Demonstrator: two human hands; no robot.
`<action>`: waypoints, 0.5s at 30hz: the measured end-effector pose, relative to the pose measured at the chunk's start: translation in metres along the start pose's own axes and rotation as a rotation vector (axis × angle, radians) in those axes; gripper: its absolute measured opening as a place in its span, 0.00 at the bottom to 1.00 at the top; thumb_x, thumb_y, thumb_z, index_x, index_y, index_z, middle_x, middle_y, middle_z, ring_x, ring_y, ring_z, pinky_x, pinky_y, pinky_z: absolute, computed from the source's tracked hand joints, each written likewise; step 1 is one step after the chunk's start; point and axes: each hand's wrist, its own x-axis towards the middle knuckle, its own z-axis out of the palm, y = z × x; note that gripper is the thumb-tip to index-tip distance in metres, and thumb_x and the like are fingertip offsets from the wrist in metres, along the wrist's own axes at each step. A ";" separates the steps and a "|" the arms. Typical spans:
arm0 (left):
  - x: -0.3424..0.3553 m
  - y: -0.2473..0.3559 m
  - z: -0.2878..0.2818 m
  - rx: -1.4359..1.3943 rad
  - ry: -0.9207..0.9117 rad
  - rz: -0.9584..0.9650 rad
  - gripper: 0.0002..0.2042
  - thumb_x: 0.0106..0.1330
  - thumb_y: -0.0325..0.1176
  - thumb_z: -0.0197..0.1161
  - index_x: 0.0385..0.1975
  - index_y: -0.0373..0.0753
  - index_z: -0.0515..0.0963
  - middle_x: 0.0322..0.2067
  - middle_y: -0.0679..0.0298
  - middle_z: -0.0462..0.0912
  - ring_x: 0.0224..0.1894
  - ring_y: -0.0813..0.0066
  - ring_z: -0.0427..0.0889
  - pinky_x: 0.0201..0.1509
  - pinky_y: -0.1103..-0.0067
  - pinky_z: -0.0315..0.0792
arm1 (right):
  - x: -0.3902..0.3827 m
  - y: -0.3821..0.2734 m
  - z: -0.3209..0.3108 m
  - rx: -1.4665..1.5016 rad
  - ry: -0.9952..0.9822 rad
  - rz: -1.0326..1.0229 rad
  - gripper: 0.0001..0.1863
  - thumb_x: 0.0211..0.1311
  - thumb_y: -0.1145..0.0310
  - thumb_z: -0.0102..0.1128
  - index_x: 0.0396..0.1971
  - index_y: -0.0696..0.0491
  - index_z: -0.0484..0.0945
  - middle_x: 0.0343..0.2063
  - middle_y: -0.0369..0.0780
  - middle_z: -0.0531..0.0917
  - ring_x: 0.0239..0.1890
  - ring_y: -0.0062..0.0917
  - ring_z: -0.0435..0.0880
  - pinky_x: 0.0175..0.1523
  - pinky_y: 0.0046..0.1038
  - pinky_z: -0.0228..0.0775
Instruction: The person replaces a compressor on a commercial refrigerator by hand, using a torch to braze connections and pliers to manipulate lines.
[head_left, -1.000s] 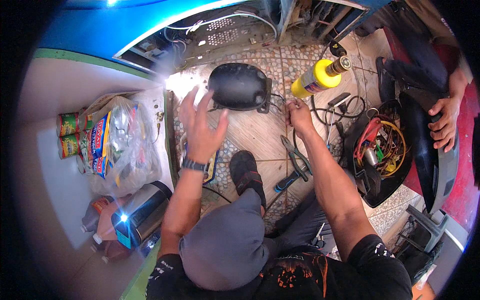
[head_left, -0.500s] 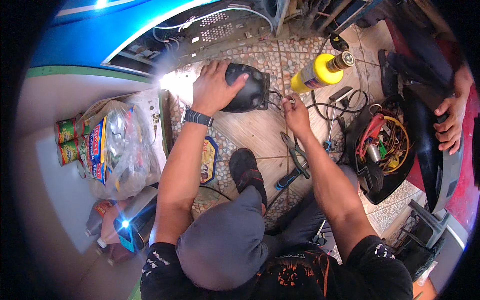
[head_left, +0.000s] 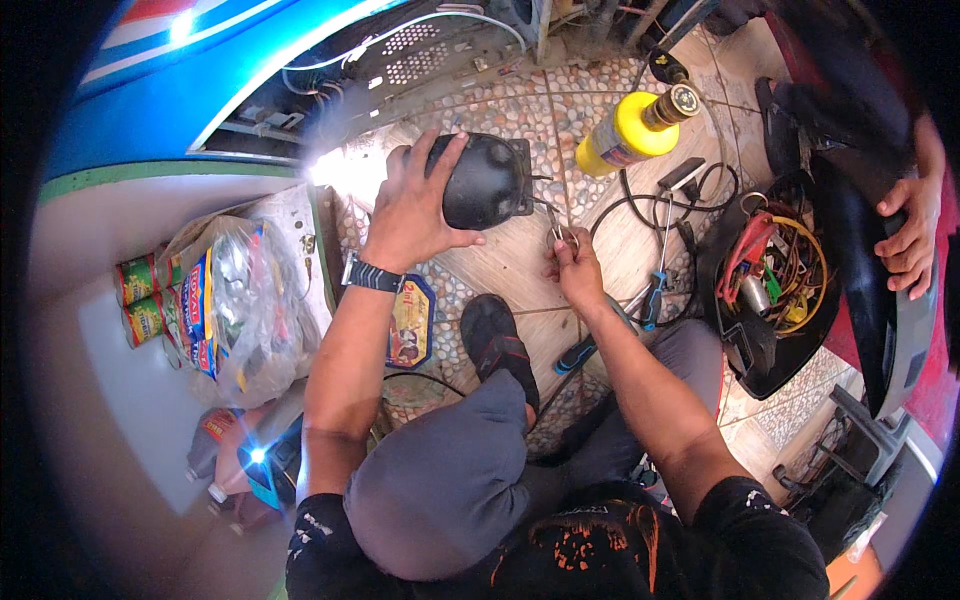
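Observation:
A black, rounded compressor [head_left: 485,182] lies on the tiled floor, its flanged end turned right. My left hand [head_left: 415,212] grips its left side, thumb low and fingers spread over the top. Thin metal tubes [head_left: 547,207] stick out past the flange. At the end of one, my right hand [head_left: 578,272] is closed in a pinch, on what appears to be the tube. Pliers with dark and blue handles [head_left: 577,355] lie partly hidden under my right forearm. Just right of them is a screwdriver [head_left: 653,300] with a blue handle.
A yellow gas cylinder [head_left: 625,135] leans beyond my right hand, near a black cable [head_left: 612,208]. At right is a black bin [head_left: 765,375] of wires and clamps. Another person's hand [head_left: 908,235] rests beside it. Plastic bags [head_left: 250,310] and bottles [head_left: 215,440] stand left.
My left hand has shifted its hold, its thumb now lower on the compressor. My right hand has moved slightly down and left along the tubes. The view has shifted a little.

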 end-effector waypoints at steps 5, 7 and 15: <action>0.005 -0.001 0.000 -0.019 -0.033 -0.117 0.62 0.32 0.54 0.85 0.75 0.50 0.60 0.68 0.47 0.64 0.63 0.38 0.68 0.65 0.54 0.72 | 0.019 -0.024 0.010 0.012 -0.023 -0.132 0.14 0.80 0.66 0.50 0.58 0.52 0.67 0.33 0.38 0.83 0.28 0.20 0.83 0.32 0.24 0.74; 0.010 -0.001 -0.001 -0.049 -0.100 -0.150 0.62 0.33 0.53 0.85 0.75 0.50 0.58 0.70 0.46 0.61 0.67 0.37 0.65 0.69 0.53 0.68 | 0.027 -0.027 0.017 0.070 -0.015 -0.172 0.13 0.80 0.64 0.51 0.56 0.53 0.69 0.32 0.37 0.82 0.28 0.20 0.84 0.32 0.24 0.74; 0.022 -0.011 -0.005 -0.046 -0.172 -0.173 0.63 0.34 0.58 0.83 0.76 0.52 0.57 0.71 0.43 0.61 0.70 0.32 0.63 0.72 0.53 0.64 | 0.030 -0.007 0.040 0.197 0.221 0.014 0.14 0.79 0.58 0.52 0.42 0.55 0.77 0.23 0.34 0.78 0.24 0.19 0.80 0.31 0.23 0.73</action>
